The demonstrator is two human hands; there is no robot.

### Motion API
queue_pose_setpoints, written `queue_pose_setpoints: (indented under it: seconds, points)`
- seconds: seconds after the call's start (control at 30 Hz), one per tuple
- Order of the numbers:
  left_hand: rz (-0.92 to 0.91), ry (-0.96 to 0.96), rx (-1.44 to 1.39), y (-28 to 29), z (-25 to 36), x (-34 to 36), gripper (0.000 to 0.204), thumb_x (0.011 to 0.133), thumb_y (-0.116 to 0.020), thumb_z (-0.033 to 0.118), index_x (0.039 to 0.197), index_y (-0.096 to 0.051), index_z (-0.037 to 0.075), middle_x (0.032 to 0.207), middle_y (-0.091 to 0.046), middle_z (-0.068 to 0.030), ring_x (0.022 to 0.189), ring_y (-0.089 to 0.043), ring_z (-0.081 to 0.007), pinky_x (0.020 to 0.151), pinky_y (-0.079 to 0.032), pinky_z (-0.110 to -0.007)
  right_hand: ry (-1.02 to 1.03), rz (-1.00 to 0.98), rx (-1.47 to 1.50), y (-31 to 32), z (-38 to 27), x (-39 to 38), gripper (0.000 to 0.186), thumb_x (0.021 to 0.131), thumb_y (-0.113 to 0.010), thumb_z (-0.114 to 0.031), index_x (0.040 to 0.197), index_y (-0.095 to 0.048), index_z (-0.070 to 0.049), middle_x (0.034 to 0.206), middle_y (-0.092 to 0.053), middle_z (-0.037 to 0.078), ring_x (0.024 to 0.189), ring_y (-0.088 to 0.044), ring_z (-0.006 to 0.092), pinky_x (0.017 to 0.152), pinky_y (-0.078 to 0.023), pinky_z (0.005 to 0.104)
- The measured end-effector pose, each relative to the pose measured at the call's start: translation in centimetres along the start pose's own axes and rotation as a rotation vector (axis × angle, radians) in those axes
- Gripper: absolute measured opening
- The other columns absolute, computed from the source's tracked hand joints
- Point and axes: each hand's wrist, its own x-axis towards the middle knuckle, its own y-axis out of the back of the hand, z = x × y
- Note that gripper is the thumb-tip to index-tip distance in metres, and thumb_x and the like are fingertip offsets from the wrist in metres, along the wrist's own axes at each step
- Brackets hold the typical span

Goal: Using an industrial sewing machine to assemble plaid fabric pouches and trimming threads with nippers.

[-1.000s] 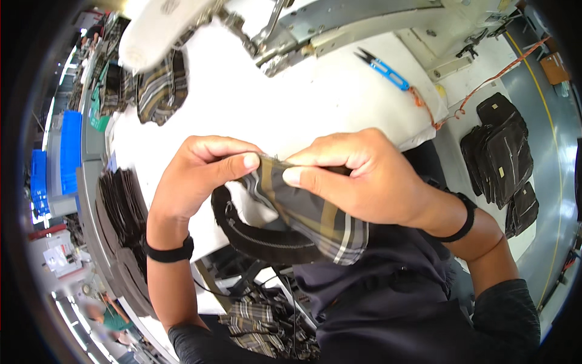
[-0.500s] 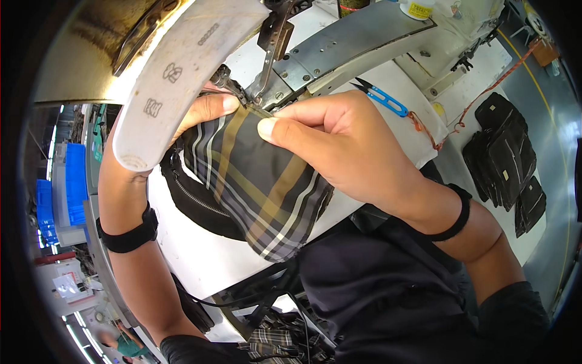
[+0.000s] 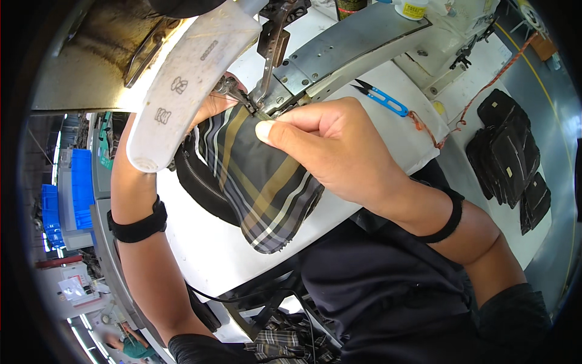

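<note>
Grey plaid cloth (image 3: 260,176) with tan and white stripes is pinched between thumb and forefinger in the grip of the right hand (image 3: 345,145), at the cloth's upper edge. The left hand (image 3: 209,109) is at the upper left of that same edge, partly covered by a white machine guard (image 3: 182,91), so I cannot tell whether its grip is closed. Room is tight there: the guard crosses in front of the left hand, and the metal foot mechanism (image 3: 267,67) comes down just beside both thumbs. From the right hand's grip, the cloth spreads down and to the left, its rounded lower end lying near the front edge of the white table (image 3: 197,258). Along its left side curves a black zipper strip (image 3: 206,191), partly underneath. More room opens to the right, where white surface shows between the right hand and blue snips (image 3: 385,102). Beyond the hands, the metal machine arm (image 3: 351,48) slants toward the upper right. Farther right lies a stack of dark pieces (image 3: 506,151); below the table's edge, crumpled plaid fabric (image 3: 291,340) is heaped.
</note>
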Motion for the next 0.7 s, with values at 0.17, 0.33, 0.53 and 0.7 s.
queue_pose_setpoints:
  seconds: [0.17, 0.33, 0.53, 0.7]
  points:
    - [0.03, -0.009, 0.018, -0.1, -0.5, 0.0, 0.033, 0.08, -0.079, -0.002, 0.112, -0.072, -0.002, 0.103, -0.076, -0.0087, 0.092, -0.069, -0.0154, 0.087, -0.056, -0.029, 0.093, 0.07, 0.097, -0.8, 0.5, 0.2, 0.033, 0.098, -0.066, -0.015, 0.073, -0.06, 0.005, 0.06, -0.048, -0.005, 0.06, -0.039, 0.0021, 0.052, -0.033, 0.0272]
    - [-0.105, -0.007, -0.054, -0.1, -0.1, 0.6, 0.029, 0.082, -0.074, -0.002, 0.11, -0.071, -0.003, 0.102, -0.076, -0.0094, 0.094, -0.069, -0.017, 0.089, -0.056, -0.029, 0.023, 0.086, 0.1, -0.8, 0.2, 0.1, 0.037, 0.095, -0.067, -0.017, 0.068, -0.058, 0.006, 0.056, -0.044, -0.004, 0.056, -0.036, 0.0029, 0.049, -0.032, 0.029]
    - [-0.108, -0.18, -0.11, 0.2, -1.1, 0.6, 0.028, 0.084, -0.071, 0.0, 0.111, -0.069, -0.003, 0.106, -0.074, -0.0096, 0.102, -0.068, -0.0181, 0.093, -0.054, -0.031, 0.094, 0.065, 0.026, -1.0, 0.1, 0.1, 0.034, 0.096, -0.069, -0.015, 0.071, -0.063, 0.007, 0.056, -0.048, -0.004, 0.056, -0.039, 0.0023, 0.049, -0.033, 0.0272]
    - [-0.055, -0.108, 0.002, 0.3, -2.1, 1.0, 0.027, 0.088, -0.072, 0.005, 0.114, -0.07, -0.001, 0.107, -0.075, -0.0083, 0.102, -0.068, -0.0168, 0.094, -0.054, -0.032, 0.071, 0.09, 0.084, -1.0, 0.1, -0.2, 0.027, 0.097, -0.074, -0.018, 0.089, -0.076, 0.007, 0.064, -0.058, -0.007, 0.061, -0.047, 0.0005, 0.054, -0.038, 0.0224]
